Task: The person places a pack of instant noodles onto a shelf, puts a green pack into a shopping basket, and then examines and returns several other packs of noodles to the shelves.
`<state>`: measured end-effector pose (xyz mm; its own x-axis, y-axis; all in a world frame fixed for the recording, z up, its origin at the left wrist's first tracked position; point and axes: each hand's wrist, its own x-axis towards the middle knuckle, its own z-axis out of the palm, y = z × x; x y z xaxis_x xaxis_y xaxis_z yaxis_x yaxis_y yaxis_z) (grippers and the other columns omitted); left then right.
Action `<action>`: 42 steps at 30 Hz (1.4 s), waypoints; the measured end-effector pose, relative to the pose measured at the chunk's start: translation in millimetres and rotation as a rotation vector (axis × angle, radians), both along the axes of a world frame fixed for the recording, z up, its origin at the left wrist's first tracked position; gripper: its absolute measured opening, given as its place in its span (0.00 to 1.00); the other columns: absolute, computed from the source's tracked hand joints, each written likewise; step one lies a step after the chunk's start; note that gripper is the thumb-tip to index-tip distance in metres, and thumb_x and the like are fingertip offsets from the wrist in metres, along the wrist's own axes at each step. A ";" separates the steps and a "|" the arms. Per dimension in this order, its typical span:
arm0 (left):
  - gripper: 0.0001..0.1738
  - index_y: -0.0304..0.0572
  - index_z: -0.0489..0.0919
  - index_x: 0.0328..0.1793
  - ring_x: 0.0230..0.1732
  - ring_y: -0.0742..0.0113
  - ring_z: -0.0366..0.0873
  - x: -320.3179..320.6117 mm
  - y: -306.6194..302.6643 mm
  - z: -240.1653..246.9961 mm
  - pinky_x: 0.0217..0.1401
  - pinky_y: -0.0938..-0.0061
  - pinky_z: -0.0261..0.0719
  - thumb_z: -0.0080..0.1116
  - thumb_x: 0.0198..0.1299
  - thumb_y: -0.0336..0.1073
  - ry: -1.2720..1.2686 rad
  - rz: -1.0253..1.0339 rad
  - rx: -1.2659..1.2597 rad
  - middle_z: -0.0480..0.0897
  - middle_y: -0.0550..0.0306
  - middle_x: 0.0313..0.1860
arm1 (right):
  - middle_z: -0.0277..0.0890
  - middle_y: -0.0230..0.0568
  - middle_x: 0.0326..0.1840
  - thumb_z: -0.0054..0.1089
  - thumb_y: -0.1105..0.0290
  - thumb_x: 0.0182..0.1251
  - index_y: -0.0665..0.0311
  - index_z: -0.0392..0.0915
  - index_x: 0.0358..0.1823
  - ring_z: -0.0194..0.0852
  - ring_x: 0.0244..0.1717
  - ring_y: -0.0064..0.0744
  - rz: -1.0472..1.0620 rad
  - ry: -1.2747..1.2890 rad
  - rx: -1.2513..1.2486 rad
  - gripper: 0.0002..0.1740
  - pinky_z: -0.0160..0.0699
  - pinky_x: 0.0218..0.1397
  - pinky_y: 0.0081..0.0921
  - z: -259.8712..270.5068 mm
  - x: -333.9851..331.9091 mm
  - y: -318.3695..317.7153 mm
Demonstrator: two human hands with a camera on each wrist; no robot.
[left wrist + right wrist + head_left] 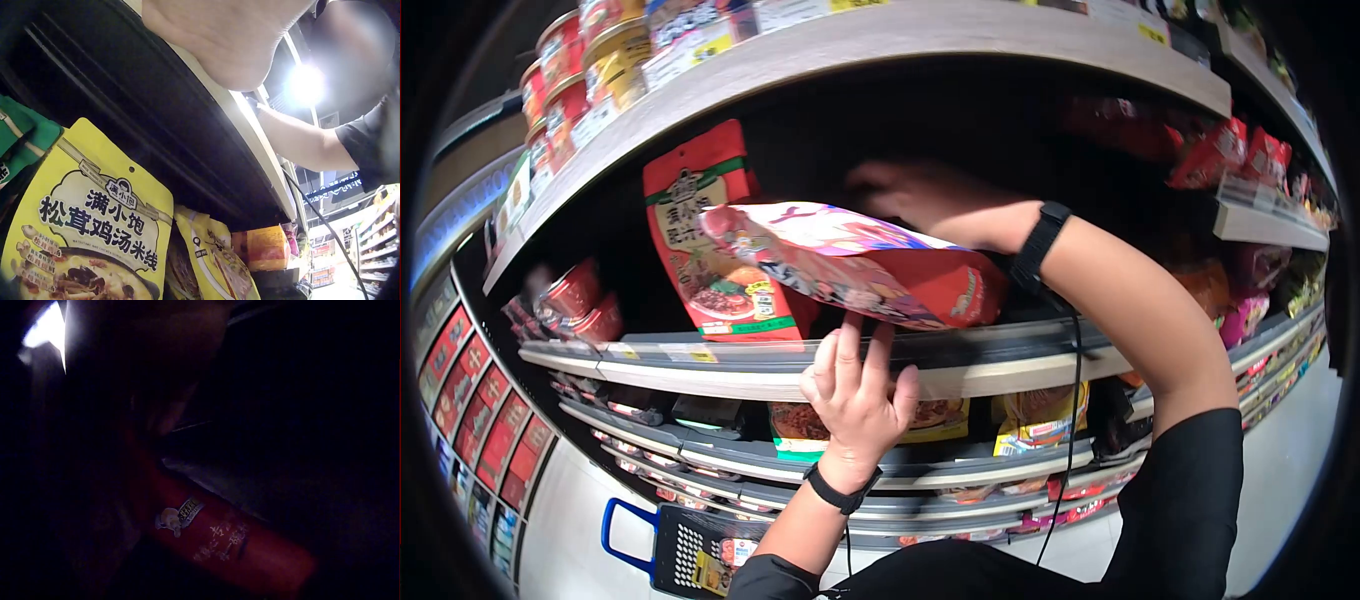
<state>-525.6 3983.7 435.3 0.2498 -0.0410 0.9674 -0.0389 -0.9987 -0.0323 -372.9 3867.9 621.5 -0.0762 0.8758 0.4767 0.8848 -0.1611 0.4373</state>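
Observation:
A red, white and purple packet leans forward over the shelf's front edge in the head view. My left hand is below it, palm against the edge, extended fingertips right at the packet's lower side. Behind the packet, my right hand reaches into the dark shelf, blurred and shadowed; I cannot tell whether it grips anything. The right wrist view is very dark, with a red packet below the dim hand. A red and green noodle packet stands upright to the left.
An upper shelf board runs above my right arm. Yellow rice-noodle packets stand on the shelf below. A dark shopping basket with a blue handle is at the lower left. Red bowls sit at the shelf's left end.

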 end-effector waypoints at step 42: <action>0.40 0.42 0.64 0.77 0.76 0.43 0.57 -9.6 -27.0 43.0 0.73 0.50 0.50 0.64 0.59 0.44 0.085 -0.118 -0.075 0.59 0.40 0.78 | 0.74 0.40 0.64 0.67 0.53 0.62 0.58 0.69 0.68 0.73 0.64 0.36 -0.469 1.054 0.343 0.34 0.75 0.63 0.38 -5.6 7.8 -103.8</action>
